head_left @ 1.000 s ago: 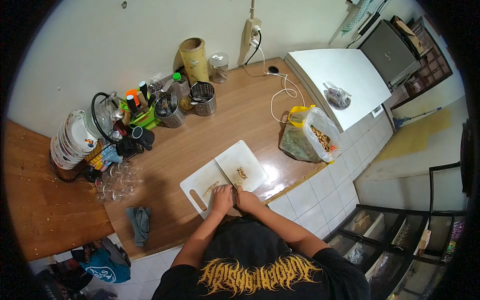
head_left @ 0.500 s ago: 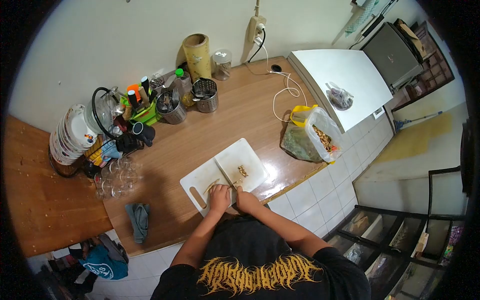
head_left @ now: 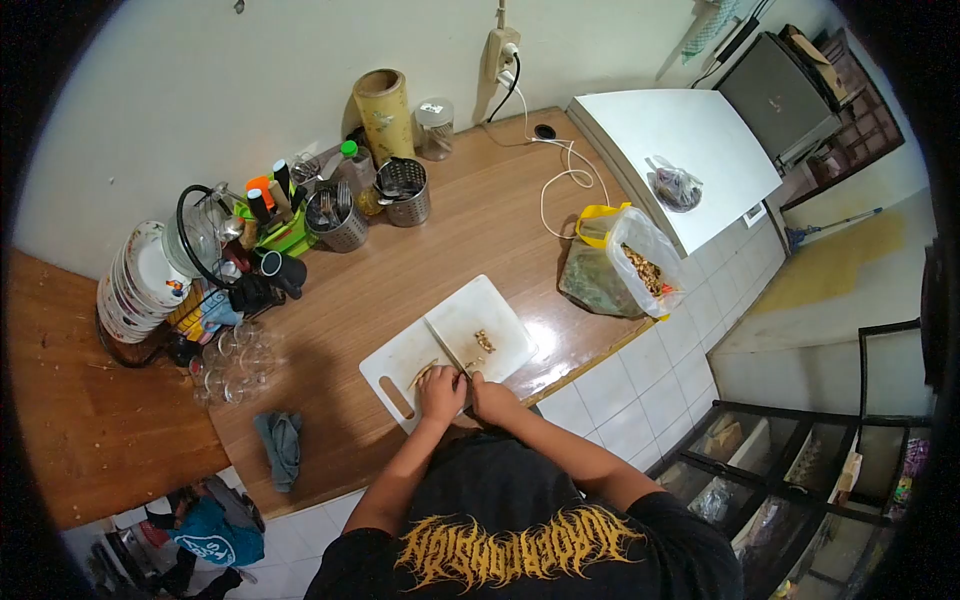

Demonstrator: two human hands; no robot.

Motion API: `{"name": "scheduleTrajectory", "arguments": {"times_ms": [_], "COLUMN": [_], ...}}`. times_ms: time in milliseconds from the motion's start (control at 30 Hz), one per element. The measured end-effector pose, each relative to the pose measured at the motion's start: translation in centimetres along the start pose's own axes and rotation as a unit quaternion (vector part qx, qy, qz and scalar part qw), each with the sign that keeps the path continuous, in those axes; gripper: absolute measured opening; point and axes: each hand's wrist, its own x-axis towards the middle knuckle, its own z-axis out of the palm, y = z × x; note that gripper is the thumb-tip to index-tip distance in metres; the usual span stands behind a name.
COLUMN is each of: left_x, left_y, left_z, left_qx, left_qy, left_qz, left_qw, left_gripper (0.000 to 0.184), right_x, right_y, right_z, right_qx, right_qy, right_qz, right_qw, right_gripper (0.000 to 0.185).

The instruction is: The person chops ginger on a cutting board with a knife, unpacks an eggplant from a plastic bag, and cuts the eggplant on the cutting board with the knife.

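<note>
Knife [head_left: 444,342]: lies across the cutting board [head_left: 507,318], tip pointing away from the person; a sideways slip could nick the left fingertips, since they sit just beside the blade
Right hand [head_left: 492,398]: its grip is clamped on the knife's handle, which the fingers mostly hide; a loosened hold might let the blade twist
Left hand [head_left: 440,394]: down on the board, left of the blade; whether its grip is together on a strip or only pressing, I cannot tell; creeping fingertips would raise the risk of a cut
Pale strips [head_left: 422,374]: on the board beside the left fingers; a thin one could roll if poorly held, leaving an uneven cut
Chopped pieces [head_left: 484,341]: right of the blade; a broad sweep of the knife could scatter them
Board: flat on the surface [head_left: 330,330]; it might skid under a hard push
Plastic bag [head_left: 626,234]: near the surface's right edge, brown pieces inside; a knock could spill them
Against half a second ago: the view shifts slightly; knife, hands and board keep nearly the same arrangement
</note>
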Motion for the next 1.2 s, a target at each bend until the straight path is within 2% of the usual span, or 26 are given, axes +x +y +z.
{"name": "scheduleTrajectory", "arguments": {"times_ms": [233,300,333,600,700,800,1200], "left_x": [0.7,0.3,0.2,3.2,3.6,3.5,2.8], "left_y": [0.6,0.7,0.9,2.4,1.9,1.6,0.8], "left_z": [-0.1,-0.4,-0.4,1.4,2.4,2.5,3.0], "left_qx": [-0.003,0.012,0.008,0.009,0.020,0.015,0.033], "left_qy": [-0.020,0.014,0.019,-0.006,-0.044,-0.041,-0.038], "left_qz": [-0.056,-0.013,-0.021,0.078,0.063,0.062,0.089], "left_qw": [0.998,1.000,1.000,0.997,0.997,0.997,0.995], "left_gripper": [0.013,0.013,0.013,0.015,0.015,0.014,0.013], "right_x": [-0.7,-0.7,-0.6,-0.8,-0.8,-0.9,0.0], "right_y": [1.9,2.6,3.0,4.4,4.4,4.6,3.0], "right_z": [-2.6,-2.7,-2.8,-2.5,-2.3,-2.1,-0.8], "right_qx": [0.015,0.011,0.011,-0.018,-0.006,0.015,0.026], "right_qy": [0.052,0.058,0.067,0.066,0.066,0.079,0.038], "right_qz": [-0.033,-0.027,-0.014,0.010,0.018,-0.005,0.032], "right_qw": [0.998,0.998,0.998,0.998,0.998,0.997,0.998], "right_gripper": [0.026,0.027,0.027,0.027,0.027,0.026,0.027]}}
